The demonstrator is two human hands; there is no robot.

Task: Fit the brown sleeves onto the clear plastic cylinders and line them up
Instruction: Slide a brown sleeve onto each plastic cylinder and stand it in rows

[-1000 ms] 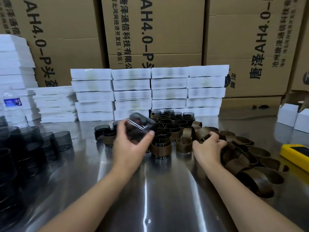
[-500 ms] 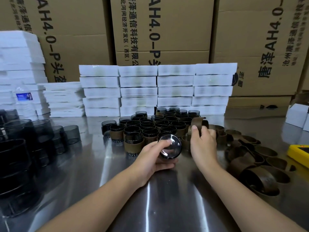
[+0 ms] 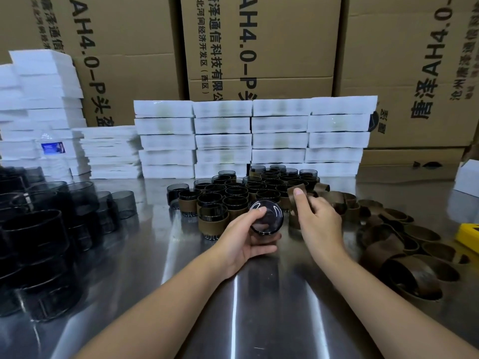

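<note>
Two hands meet at the centre of the frame above a shiny metal table [image 3: 259, 314]. The left hand [image 3: 241, 242] has its fingers and thumb curled round a clear plastic cylinder [image 3: 270, 218], which is tipped on its side so that its round end faces the camera. Just to the right of it, the right hand [image 3: 318, 224] pinches a brown sleeve [image 3: 290, 196] between thumb and fingers, holding it a little higher than the cylinder and apart from it. Directly behind both hands stands a tight cluster of sleeved cylinders [image 3: 233, 198], upright and packed in rows, each with a brown band around its lower part. A heap of loose sleeves [image 3: 404, 244] spreads across the right side of the frame, some upright and some on their sides. At the left edge, bare cylinders [image 3: 51, 229] stand stacked and nested in dark columns. Stacks of white foam trays [image 3: 254, 136] run across the middle distance, with a water bottle [image 3: 51, 151] in front of the left stacks, and printed cardboard boxes [image 3: 259, 42] fill the top of the frame. A yellow object [image 3: 469, 235] shows at the right edge.
</note>
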